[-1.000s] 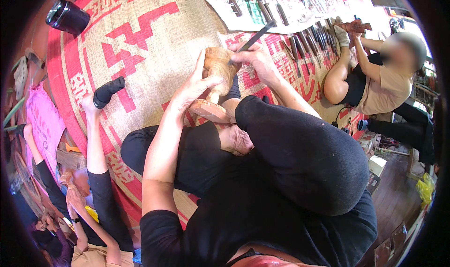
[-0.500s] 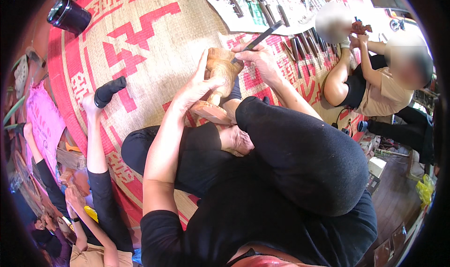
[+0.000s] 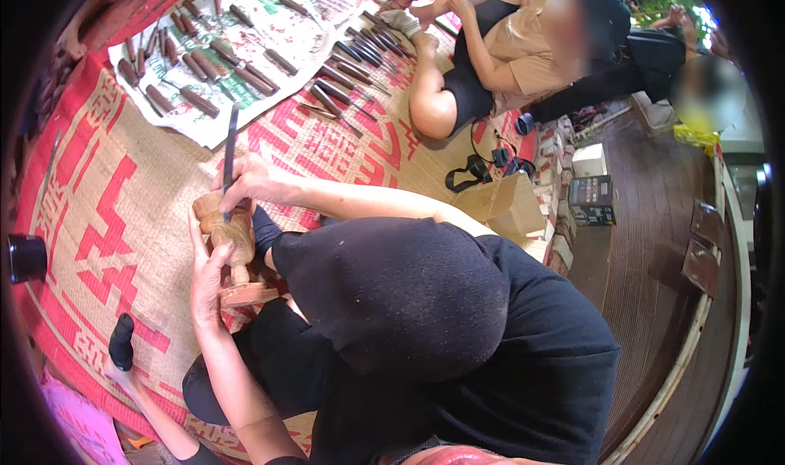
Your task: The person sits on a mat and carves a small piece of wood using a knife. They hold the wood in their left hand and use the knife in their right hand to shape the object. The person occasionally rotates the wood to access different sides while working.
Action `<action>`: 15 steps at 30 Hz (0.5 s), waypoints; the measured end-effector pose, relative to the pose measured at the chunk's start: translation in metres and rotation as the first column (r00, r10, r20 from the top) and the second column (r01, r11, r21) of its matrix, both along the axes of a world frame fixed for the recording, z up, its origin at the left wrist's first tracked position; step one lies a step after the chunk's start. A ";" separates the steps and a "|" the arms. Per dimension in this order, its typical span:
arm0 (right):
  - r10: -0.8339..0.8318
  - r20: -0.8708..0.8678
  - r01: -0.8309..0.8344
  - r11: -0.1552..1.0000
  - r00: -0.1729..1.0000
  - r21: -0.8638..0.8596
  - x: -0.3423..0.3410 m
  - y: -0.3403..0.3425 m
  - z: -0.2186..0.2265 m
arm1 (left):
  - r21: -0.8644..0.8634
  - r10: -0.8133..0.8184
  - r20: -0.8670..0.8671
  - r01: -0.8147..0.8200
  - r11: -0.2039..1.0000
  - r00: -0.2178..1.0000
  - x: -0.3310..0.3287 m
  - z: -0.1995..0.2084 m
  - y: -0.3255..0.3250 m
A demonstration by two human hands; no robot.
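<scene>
A pale brown wooden carving (image 3: 235, 234) with a bulky upper part, a narrow neck and a flat round base leans in front of my bent knee. My left hand (image 3: 206, 273) is closed around its left side, the thumb lying along the wood. With my right hand (image 3: 255, 179) I grip a long, flat, dark file (image 3: 231, 145). Its lower end lies against the top of the carving, while the other end points away from me. My right fingertips partly hide where the two touch.
Many wooden-handled carving tools (image 3: 221, 64) lie on a printed white sheet (image 3: 282, 28) ahead. Beneath is a red-patterned woven mat (image 3: 155, 236). A co-worker (image 3: 515, 48) sits at the far right, near an open cardboard box (image 3: 500, 207). A black cylinder (image 3: 27, 258) stands at left.
The view has swung to the right, so the tools and co-worker appear further left. The file now points more directly away from me. Both hands keep their holds.
</scene>
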State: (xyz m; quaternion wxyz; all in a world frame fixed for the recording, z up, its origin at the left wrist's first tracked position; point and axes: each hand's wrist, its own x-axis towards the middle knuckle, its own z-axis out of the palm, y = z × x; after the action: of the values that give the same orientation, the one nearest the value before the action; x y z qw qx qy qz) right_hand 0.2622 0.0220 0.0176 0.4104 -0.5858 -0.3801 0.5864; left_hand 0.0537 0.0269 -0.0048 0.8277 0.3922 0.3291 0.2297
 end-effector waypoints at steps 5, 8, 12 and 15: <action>-0.196 0.139 0.177 0.975 0.971 0.136 0.008 -0.002 -0.025 | 0.044 -0.034 -0.054 0.037 0.998 0.998 0.008 0.014 -0.004; -0.186 0.186 0.171 0.981 0.965 0.090 0.009 -0.004 -0.032 | 0.131 -0.042 -0.041 0.047 0.990 0.998 0.003 0.001 -0.003; -0.050 0.009 0.048 0.992 0.999 0.117 -0.006 -0.009 -0.009 | 0.051 0.005 -0.027 -0.004 0.999 1.000 -0.002 0.004 -0.003; -0.109 0.090 0.102 0.992 0.990 0.078 0.001 -0.002 -0.022 | 0.080 -0.016 -0.054 0.020 0.997 0.998 -0.001 0.006 -0.002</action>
State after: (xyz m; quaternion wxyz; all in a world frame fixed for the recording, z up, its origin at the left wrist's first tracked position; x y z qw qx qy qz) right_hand 0.2631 0.0198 -0.0047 0.4436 -0.6167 -0.3887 0.5213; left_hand 0.0530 0.0246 0.0012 0.8043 0.4339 0.3379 0.2249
